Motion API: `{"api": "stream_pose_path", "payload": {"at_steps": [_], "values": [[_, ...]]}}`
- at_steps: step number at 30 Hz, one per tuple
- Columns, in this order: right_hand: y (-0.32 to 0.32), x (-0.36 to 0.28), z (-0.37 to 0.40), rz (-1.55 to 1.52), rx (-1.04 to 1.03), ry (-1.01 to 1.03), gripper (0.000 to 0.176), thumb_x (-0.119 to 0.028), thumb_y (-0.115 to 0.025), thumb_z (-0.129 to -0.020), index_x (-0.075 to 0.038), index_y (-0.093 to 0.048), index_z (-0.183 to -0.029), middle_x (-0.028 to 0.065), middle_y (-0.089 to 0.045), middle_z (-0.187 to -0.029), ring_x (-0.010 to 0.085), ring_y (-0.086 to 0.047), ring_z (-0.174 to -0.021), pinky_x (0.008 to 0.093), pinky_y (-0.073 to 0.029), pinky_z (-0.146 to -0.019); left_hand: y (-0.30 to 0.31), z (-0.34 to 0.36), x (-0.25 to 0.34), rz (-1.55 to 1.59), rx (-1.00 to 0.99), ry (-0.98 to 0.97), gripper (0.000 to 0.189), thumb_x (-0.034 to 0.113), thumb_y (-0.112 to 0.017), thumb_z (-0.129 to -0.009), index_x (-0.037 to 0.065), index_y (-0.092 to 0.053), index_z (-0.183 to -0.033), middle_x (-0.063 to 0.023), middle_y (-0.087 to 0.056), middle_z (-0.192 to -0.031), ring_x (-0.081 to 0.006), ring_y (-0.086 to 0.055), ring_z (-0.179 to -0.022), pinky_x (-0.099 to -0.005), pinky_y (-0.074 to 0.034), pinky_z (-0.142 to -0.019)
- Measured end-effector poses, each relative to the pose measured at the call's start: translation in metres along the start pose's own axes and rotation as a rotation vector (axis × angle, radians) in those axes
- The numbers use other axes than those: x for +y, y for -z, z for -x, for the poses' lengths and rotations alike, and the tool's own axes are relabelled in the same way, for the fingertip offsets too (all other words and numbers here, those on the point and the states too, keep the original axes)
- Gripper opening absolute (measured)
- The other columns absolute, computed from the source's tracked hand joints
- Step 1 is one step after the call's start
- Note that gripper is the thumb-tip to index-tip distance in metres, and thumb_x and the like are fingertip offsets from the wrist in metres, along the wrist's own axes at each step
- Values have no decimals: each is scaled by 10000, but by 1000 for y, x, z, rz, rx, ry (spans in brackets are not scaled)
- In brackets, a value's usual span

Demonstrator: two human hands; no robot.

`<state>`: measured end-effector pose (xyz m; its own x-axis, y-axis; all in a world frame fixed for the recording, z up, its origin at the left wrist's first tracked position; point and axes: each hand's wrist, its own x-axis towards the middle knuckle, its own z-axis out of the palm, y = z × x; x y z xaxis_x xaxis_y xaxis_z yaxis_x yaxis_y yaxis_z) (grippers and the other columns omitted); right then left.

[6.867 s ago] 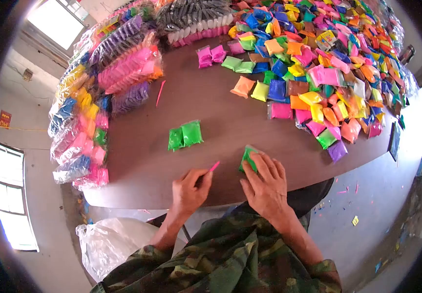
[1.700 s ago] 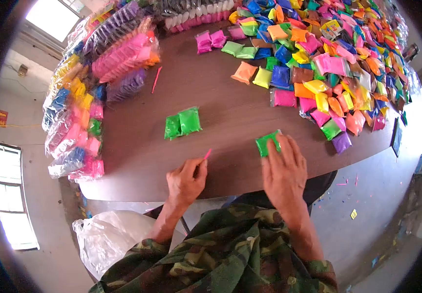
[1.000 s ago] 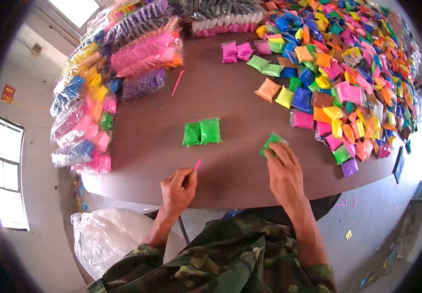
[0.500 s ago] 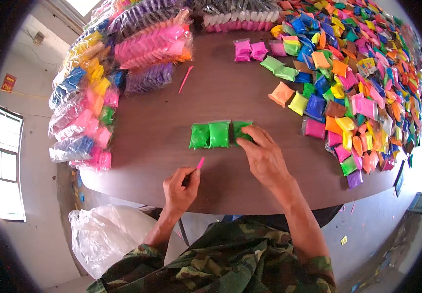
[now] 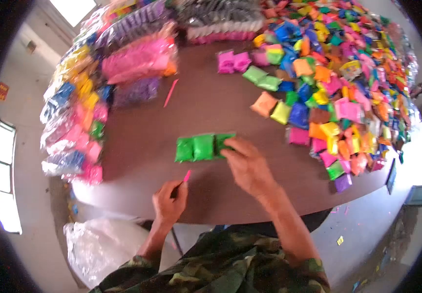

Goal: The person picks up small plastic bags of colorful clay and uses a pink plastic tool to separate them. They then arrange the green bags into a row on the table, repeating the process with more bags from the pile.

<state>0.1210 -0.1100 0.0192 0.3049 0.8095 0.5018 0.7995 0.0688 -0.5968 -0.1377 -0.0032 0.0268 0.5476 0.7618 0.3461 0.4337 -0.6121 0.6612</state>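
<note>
Three green plastic powder packets point(image 5: 194, 148) are lying on the brown table point(image 5: 137, 161); the right hand point(image 5: 247, 168) is pinching the soft, probably slippery end one by its edge, and the left hand point(image 5: 169, 204) is gripping a thin pink stick point(image 5: 187, 176).

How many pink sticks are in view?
2. One pink stick is held in the left hand; the other lies on the table beside the purple bundle. The packet pile may hide more.

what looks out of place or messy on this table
A lone pink stick lies on the brown table, apart from every pile. The loose packets on the right are jumbled, and a purple packet sits right at the table's edge. Nothing looks spilled or torn.
</note>
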Motion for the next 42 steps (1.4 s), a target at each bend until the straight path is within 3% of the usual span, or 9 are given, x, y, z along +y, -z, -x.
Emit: {"api": "stream_pose_path", "payload": {"at_steps": [11, 17, 21, 24, 29, 33, 36, 39, 42], "values": [[92, 19, -44, 125, 204, -96, 233, -56, -742, -951, -50, -771, -1181, 144, -767, -1232, 366, -757, -1105, 466, -622, -954, -3, 1, -6, 28, -35, 10, 72, 48, -806, -964, 16, -741, -968, -124, -733, -810, -183, -698, -661, -332, -557, -639], [181, 68, -80, 445, 236, -183, 215, -75, -707, -965, -57, -782, -1165, 168, -787, -1133, 380, -767, -1054, 478, -613, -932, -2, 1, -7, -29, -49, -35, 71, 47, -804, -962, 19, -738, -966, -151, -750, -816, -238, -729, -662, -348, -566, -636], [220, 141, -110, 581, 254, -281, 254, -87, -705, -964, -71, -792, -1202, 164, -788, -1212, 394, -752, -1119, 486, -598, -968, -2, 0, -9, -82, -51, -72, 81, 50, -802, -965, 31, -724, -955, -134, -742, -788, -203, -707, -631, -336, -556, -613], [223, 162, -138, 616, 183, -354, 294, -84, -699, -960, -86, -790, -1239, 163, -787, -1232, 403, -741, -1150, 488, -588, -998, 0, 2, -3, -25, -97, 90, 92, 52, -803, -967, 33, -714, -950, -108, -720, -753, -148, -667, -609, -317, -535, -583], [210, 204, -174, 628, 95, -299, 375, -66, -669, -936, -145, -796, -1280, 144, -762, -1308, 390, -739, -1178, 549, -557, -1010, 1, -1, -2, -28, -116, 48, 96, 26, -795, -958, 36, -702, -935, -82, -681, -710, -120, -623, -579, -299, -504, -558], [207, 227, -187, 692, -123, -418, 457, -83, -694, -903, -222, -789, -1328, 119, -757, -1307, 378, -737, -1193, 595, -549, -989, 0, -4, -5, -69, -94, -12, 109, 18, -803, -934, 41, -698, -912, -85, -674, -705, -135, -627, -569, -299, -493, -548], [202, 257, -176, 682, -169, -396, 420, -120, -697, -917, -251, -800, -1302, 109, -763, -1294, 365, -733, -1208, 599, -548, -972, -4, -4, -6, -71, -70, -3, 114, 34, -816, -922, 44, -703, -907, -88, -677, -708, -147, -639, -569, -309, -498, -541], [210, 216, -192, 736, -263, -550, 390, -163, -702, -962, -220, -780, -1340, 126, -772, -1306, 405, -725, -1206, 537, -564, -1035, -7, 2, -11, -36, -60, 58, 111, 41, -816, -927, 42, -706, -911, -86, -673, -699, -144, -641, -567, -309, -503, -544], [215, 216, -187, 750, -86, -585, 351, -196, -697, -983, -185, -781, -1324, 177, -773, -1276, 437, -732, -1159, 552, -573, -999, -4, 1, -8, -43, -68, 40, 105, 35, -806, -938, 40, -705, -915, -90, -678, -697, -140, -645, -577, -302, -503, -552]]}}
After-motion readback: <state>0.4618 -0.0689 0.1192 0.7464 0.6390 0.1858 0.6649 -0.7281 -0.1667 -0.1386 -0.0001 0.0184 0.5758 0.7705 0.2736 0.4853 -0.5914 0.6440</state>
